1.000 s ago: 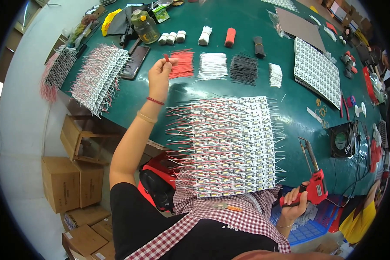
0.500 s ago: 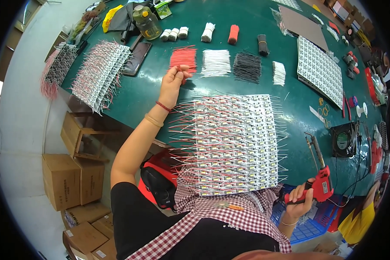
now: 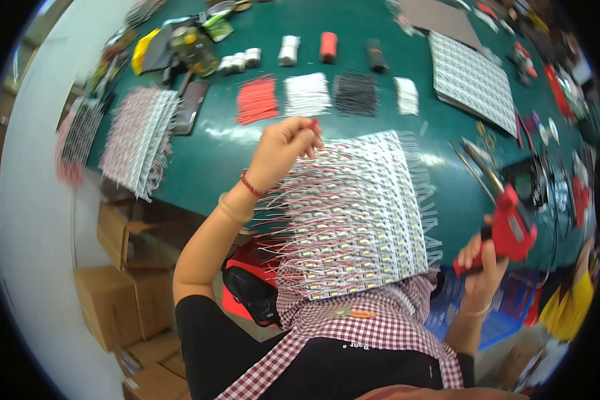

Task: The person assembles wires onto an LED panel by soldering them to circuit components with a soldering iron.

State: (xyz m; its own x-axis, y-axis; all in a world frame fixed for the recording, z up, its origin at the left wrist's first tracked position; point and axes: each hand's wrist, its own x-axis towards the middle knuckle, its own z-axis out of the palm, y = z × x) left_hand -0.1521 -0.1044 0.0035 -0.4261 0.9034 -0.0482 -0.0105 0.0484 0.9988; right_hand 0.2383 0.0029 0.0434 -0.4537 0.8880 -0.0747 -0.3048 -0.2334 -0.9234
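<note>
My left hand is raised over the green table with a short red wire pinched between its fingertips. It hovers at the upper left corner of a big mat of white LED strips bristling with red and white wire ends. My right hand grips a red soldering gun at the right, its metal tip pointing up and away, just off the mat's right edge. A checked apron covers my lap below the mat.
Bundles of red, white and black cut wires lie behind the mat, with small spools further back. Another wired strip mat lies at left, a bare LED panel at back right. Cardboard boxes stand on the floor.
My left hand has come back from the red wire bundle toward the mat, now carrying a red wire. My right hand has lifted the soldering gun slightly.
</note>
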